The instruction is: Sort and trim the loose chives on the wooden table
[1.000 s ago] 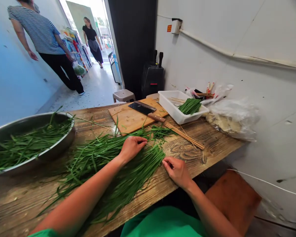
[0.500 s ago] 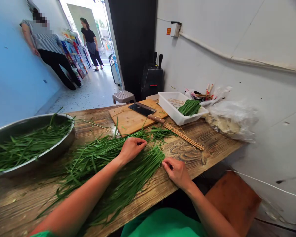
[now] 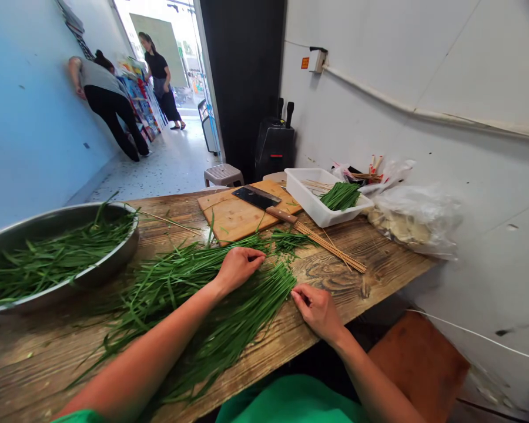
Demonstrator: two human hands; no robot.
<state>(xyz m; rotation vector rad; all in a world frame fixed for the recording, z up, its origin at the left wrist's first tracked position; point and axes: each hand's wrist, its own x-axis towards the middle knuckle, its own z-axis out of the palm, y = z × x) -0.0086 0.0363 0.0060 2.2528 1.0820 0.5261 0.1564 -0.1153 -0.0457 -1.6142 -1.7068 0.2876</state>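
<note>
Garlic chives lie on the wooden table in two long heaps: a far pile (image 3: 176,273) and a near bundle (image 3: 238,329) with its cut ends lined up to the right. My left hand (image 3: 240,268) rests over the chives between the heaps, thumb and fingers pinched together. Whatever is in that pinch is too small to make out. At the cut ends of the near bundle is my right hand (image 3: 320,308), fingers curled and fingertips pressed together beside the stems. What it grips, if anything, is hidden. Short chive pieces (image 3: 288,239) lie beyond both hands.
A steel basin (image 3: 134,235) of chives stands left. Behind are a cutting board (image 3: 220,220) with a cleaver (image 3: 255,198), bamboo skewers (image 3: 335,249), a white tray (image 3: 321,216) and a plastic bag (image 3: 414,217). Two people stand near the doorway.
My hands keep nearly the same pose over the chives. The view has shifted slightly. In the background, one person has bent over toward the shelf and the other has moved closer to it.
</note>
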